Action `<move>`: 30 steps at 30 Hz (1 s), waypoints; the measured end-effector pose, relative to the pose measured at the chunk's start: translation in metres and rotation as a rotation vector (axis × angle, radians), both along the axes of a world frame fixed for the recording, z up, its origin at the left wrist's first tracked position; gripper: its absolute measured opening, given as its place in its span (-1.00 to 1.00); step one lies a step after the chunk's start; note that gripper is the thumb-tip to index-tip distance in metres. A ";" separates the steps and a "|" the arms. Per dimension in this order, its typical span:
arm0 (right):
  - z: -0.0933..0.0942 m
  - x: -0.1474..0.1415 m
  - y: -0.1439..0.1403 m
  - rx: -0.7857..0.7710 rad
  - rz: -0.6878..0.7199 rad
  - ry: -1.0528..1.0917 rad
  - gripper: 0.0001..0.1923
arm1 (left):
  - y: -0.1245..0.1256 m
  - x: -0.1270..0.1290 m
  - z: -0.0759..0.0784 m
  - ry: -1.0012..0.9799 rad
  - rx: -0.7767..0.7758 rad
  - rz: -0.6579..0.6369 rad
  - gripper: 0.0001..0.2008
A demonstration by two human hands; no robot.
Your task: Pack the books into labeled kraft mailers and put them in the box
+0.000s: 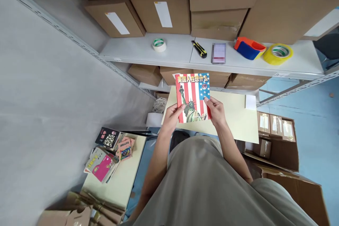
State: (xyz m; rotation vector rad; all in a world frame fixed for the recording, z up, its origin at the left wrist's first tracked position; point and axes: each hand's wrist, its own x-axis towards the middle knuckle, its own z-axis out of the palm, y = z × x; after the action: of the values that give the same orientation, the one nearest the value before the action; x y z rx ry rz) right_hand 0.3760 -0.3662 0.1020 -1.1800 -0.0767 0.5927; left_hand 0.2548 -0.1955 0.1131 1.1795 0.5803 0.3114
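Note:
A book (194, 93) with red and white stripes, white stars on blue and a Statue of Liberty on its cover is held up in front of me, cover facing me. My left hand (171, 116) grips its lower left edge, thumb on the cover. At the right edge, my right hand (215, 110) pinches it the same way, its thumb below the blue part. The fingers behind the book are hidden. Below it lies a pale yellow tabletop (238, 116).
On the grey shelf (180, 53) lie white tape (159, 45), a box cutter (199, 49), a blurred card (219, 53), a red-blue tape dispenser (249, 48) and yellow tape (278, 53). Cardboard boxes (164, 10) stand behind. Stacked books (102, 164) lie lower left; an open carton (283, 152) stands right.

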 end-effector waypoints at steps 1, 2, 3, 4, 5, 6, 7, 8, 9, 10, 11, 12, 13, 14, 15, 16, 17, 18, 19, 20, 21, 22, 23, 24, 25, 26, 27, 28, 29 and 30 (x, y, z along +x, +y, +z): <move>-0.004 0.004 0.000 -0.030 0.008 -0.025 -0.25 | 0.000 0.001 -0.001 -0.011 0.009 0.005 -0.30; -0.008 0.008 0.000 -0.072 0.010 -0.059 -0.21 | 0.000 0.002 -0.003 -0.017 0.019 0.015 -0.31; -0.012 0.012 0.002 -0.131 -0.001 -0.107 -0.15 | 0.000 0.003 -0.005 -0.017 0.029 0.030 -0.31; -0.015 0.015 0.004 -0.206 -0.034 -0.171 -0.09 | -0.001 0.004 -0.007 -0.014 0.039 0.049 -0.32; -0.017 0.017 0.007 -0.287 -0.083 -0.246 -0.04 | -0.001 0.004 -0.009 -0.008 0.052 0.074 -0.32; -0.018 0.017 0.012 -0.356 -0.129 -0.325 -0.02 | -0.002 0.005 -0.012 -0.002 0.072 0.102 -0.33; -0.018 0.015 0.017 -0.401 -0.156 -0.397 -0.04 | -0.005 0.005 -0.014 0.004 0.105 0.132 -0.35; -0.017 0.011 0.024 -0.417 -0.151 -0.456 -0.09 | -0.008 0.004 -0.015 0.013 0.156 0.160 -0.38; -0.014 0.005 0.031 -0.408 -0.111 -0.501 -0.16 | -0.012 0.004 -0.016 0.031 0.226 0.185 -0.43; -0.011 -0.002 0.038 -0.388 -0.052 -0.536 -0.21 | -0.017 0.002 -0.016 0.058 0.314 0.202 -0.49; -0.007 -0.008 0.045 -0.372 0.008 -0.564 -0.26 | -0.021 0.001 -0.015 0.088 0.416 0.208 -0.56; -0.002 -0.013 0.052 -0.365 0.046 -0.588 -0.30 | -0.025 -0.002 -0.014 0.108 0.519 0.200 -0.63; 0.002 -0.016 0.057 -0.358 0.058 -0.601 -0.34 | -0.027 -0.004 -0.012 0.106 0.607 0.173 -0.68; 0.006 -0.016 0.061 -0.340 0.052 -0.602 -0.37 | -0.027 -0.008 -0.009 0.084 0.667 0.136 -0.67; 0.011 -0.014 0.063 -0.305 0.040 -0.589 -0.38 | -0.023 -0.011 -0.006 0.050 0.696 0.107 -0.60; 0.015 -0.009 0.064 -0.252 0.033 -0.561 -0.39 | -0.018 -0.014 -0.002 0.016 0.696 0.108 -0.51; 0.019 -0.003 0.063 -0.186 0.041 -0.518 -0.38 | -0.009 -0.018 0.001 -0.009 0.669 0.142 -0.43; 0.023 0.003 0.062 -0.118 0.065 -0.463 -0.38 | 0.000 -0.021 0.005 -0.021 0.614 0.194 -0.37; 0.027 0.009 0.059 -0.057 0.104 -0.401 -0.38 | 0.010 -0.023 0.008 -0.028 0.534 0.240 -0.31; 0.030 0.014 0.057 -0.006 0.144 -0.335 -0.38 | 0.020 -0.025 0.011 -0.036 0.434 0.259 -0.26; 0.034 0.017 0.055 0.035 0.178 -0.272 -0.36 | 0.028 -0.026 0.014 -0.048 0.326 0.242 -0.22; 0.037 0.019 0.053 0.066 0.203 -0.222 -0.35 | 0.033 -0.027 0.017 -0.059 0.224 0.202 -0.20; 0.040 0.019 0.051 0.087 0.222 -0.187 -0.33 | 0.037 -0.027 0.020 -0.064 0.141 0.160 -0.21; 0.042 0.019 0.050 0.100 0.235 -0.166 -0.31 | 0.038 -0.027 0.023 -0.065 0.084 0.134 -0.22; 0.044 0.018 0.050 0.105 0.242 -0.154 -0.31 | 0.037 -0.026 0.025 -0.064 0.051 0.131 -0.24; 0.045 0.018 0.049 0.106 0.248 -0.147 -0.31 | 0.035 -0.026 0.028 -0.065 0.034 0.144 -0.26; 0.045 0.018 0.049 0.104 0.253 -0.144 -0.31 | 0.033 -0.025 0.030 -0.069 0.024 0.164 -0.26; 0.044 0.019 0.049 0.101 0.258 -0.143 -0.32 | 0.030 -0.024 0.031 -0.077 0.019 0.187 -0.26; 0.043 0.021 0.049 0.095 0.260 -0.146 -0.33 | 0.027 -0.024 0.032 -0.086 0.018 0.212 -0.26; 0.041 0.023 0.050 0.086 0.256 -0.157 -0.33 | 0.026 -0.023 0.033 -0.097 0.022 0.239 -0.25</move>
State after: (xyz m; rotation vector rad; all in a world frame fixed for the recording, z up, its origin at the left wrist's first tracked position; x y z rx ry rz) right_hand 0.3994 -0.3161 0.1432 -1.1399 -0.3880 0.7126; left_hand 0.2322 -0.1699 0.1461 1.1110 0.6352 0.5772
